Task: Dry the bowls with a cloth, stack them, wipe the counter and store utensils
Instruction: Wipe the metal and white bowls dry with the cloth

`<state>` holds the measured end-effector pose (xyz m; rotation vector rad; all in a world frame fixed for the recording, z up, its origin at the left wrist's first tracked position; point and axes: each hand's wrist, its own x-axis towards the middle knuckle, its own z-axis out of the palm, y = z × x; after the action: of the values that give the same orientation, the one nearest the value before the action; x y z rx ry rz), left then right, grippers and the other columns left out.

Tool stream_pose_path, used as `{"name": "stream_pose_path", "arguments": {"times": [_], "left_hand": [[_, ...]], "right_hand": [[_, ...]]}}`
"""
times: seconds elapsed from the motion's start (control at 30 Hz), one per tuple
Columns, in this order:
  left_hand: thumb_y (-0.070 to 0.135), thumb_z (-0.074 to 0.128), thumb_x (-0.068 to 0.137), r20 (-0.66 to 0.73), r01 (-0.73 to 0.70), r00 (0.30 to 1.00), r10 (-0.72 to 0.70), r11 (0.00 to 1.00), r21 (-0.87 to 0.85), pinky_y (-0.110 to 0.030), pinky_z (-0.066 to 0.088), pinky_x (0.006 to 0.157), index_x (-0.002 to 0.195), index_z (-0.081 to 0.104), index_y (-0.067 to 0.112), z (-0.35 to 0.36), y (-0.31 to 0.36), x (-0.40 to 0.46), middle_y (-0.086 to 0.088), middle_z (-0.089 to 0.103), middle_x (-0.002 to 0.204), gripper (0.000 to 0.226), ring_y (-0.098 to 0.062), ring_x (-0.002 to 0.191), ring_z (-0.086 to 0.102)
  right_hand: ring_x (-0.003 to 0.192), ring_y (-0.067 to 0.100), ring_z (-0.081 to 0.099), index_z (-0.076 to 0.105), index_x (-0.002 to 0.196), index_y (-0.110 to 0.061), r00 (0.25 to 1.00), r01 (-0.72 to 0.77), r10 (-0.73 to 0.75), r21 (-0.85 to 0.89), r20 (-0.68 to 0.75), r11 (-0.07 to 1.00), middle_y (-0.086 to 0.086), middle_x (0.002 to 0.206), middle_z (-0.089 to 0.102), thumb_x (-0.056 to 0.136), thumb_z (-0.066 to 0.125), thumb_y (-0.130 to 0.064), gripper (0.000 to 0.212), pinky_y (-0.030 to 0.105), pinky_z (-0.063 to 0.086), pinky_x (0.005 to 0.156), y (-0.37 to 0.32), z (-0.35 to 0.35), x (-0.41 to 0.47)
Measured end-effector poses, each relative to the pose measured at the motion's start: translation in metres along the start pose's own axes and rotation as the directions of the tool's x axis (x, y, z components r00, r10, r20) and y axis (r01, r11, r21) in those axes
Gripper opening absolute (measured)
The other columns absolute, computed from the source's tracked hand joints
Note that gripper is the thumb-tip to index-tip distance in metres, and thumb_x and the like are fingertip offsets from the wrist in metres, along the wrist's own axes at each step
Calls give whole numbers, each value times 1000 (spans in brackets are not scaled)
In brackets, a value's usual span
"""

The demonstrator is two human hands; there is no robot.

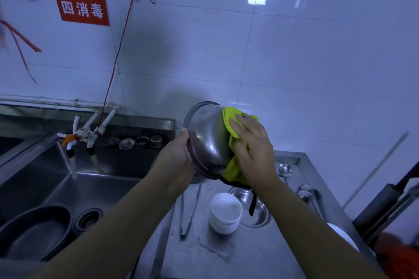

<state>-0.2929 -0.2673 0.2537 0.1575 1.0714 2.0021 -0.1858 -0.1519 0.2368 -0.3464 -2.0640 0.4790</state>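
right now i'm at the drying step, and it isn't done. the sink (68, 188) runs along my left, with a dark pan (34, 233) lying in its basin, and the steel counter (226, 256) spreads in front of me. held up over the counter's back edge is the steel bowl (208, 140), tipped on its side with its outer wall toward me. my left hand (179, 161) grips its rim from the left, thumb curled over the edge. my right hand (251, 149) lies flat, fingers spread and straight, pressing the yellow cloth (231, 127) against the bowl's right side; a dark loop of the cloth hangs below.

under my hands another steel bowl (258, 208) sits on the counter, just beside a stack of white bowls (224, 213). tongs (188, 208) lie left of that stack, and ladles (285, 170) rest near the right edge.

i judge the outside is getting its rub. next i'd turn the bowl with my left hand so the cloth reaches the inside, then nest it in the steel bowl below. the counter wipe and the utensils are still ahead.
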Motion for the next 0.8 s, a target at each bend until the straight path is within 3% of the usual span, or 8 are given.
{"name": "stream_pose_path", "arguments": {"times": [0.07, 0.13, 0.23, 0.43, 0.53, 0.63, 0.73, 0.8], "left_hand": [[35, 36, 99, 40, 20, 999, -21, 1000, 16, -33, 53, 81, 132, 46, 4, 5, -6, -3, -14, 56, 130, 47, -27, 116, 57], [36, 32, 100, 117, 62, 991, -59, 998, -23, -28, 55, 66, 127, 48, 4, 6, -7, -3, -1, 59, 116, 45, -17, 94, 66], [40, 23, 100, 238, 168, 961, -140, 980, -103, -36, 52, 73, 109, 58, 9, 1, -8, 1, -9, 67, 104, 48, -20, 84, 67], [40, 22, 100, 324, 177, 938, -119, 972, -155, -32, 57, 74, 109, 65, 5, -12, -10, 10, -10, 70, 109, 56, -21, 93, 69], [39, 28, 99, 320, 231, 935, -151, 945, -230, -25, 58, 62, 111, 61, -3, -12, -7, 9, -17, 69, 105, 54, -23, 83, 71], [43, 28, 97, 342, 285, 919, -196, 930, -233, -18, 56, 55, 89, 71, -8, -8, -6, 9, -21, 72, 89, 67, -22, 70, 72], [39, 30, 99, 275, 245, 946, -173, 936, -253, -35, 59, 57, 78, 73, -7, -4, -3, 8, -22, 72, 85, 66, -29, 69, 71], [34, 35, 99, 184, 201, 971, -151, 936, -290, -38, 59, 53, 96, 68, -6, -3, -1, 8, -22, 71, 92, 51, -31, 76, 70]], "right_hand": [[129, 32, 45, 63, 121, -3, 998, 53, -53, -20, 30, 998, 7, 131, 55, 81, 45, 2, 44, 34, 26, 112, -9, 0, 12], [126, 35, 48, 66, 118, -3, 982, 177, -170, -91, 87, 980, 13, 127, 60, 81, 41, -7, 44, 42, 33, 107, -19, 3, 16], [124, 36, 51, 69, 113, -6, 948, 306, -272, -229, 168, 924, 11, 124, 63, 77, 42, -9, 45, 52, 38, 99, -25, 7, 11], [127, 30, 48, 68, 114, -11, 886, 460, -383, -390, 262, 798, 4, 125, 62, 81, 46, -13, 39, 57, 30, 107, -23, 17, -11], [127, 31, 49, 68, 115, -10, 871, 492, -436, -383, 227, 782, 4, 126, 63, 88, 42, -10, 38, 61, 27, 107, -15, 18, -24], [129, 31, 47, 68, 117, -9, 852, 524, -490, -323, 187, 788, 5, 128, 62, 96, 33, -6, 41, 68, 29, 103, -5, 19, -40], [129, 29, 42, 67, 117, -10, 863, 503, -488, -293, 127, 813, 5, 129, 60, 102, 31, -11, 40, 70, 31, 99, 6, 18, -45], [130, 30, 38, 66, 118, -10, 888, 456, -452, -274, 82, 847, 7, 131, 55, 101, 33, -6, 37, 69, 34, 98, 15, 17, -47]]}}
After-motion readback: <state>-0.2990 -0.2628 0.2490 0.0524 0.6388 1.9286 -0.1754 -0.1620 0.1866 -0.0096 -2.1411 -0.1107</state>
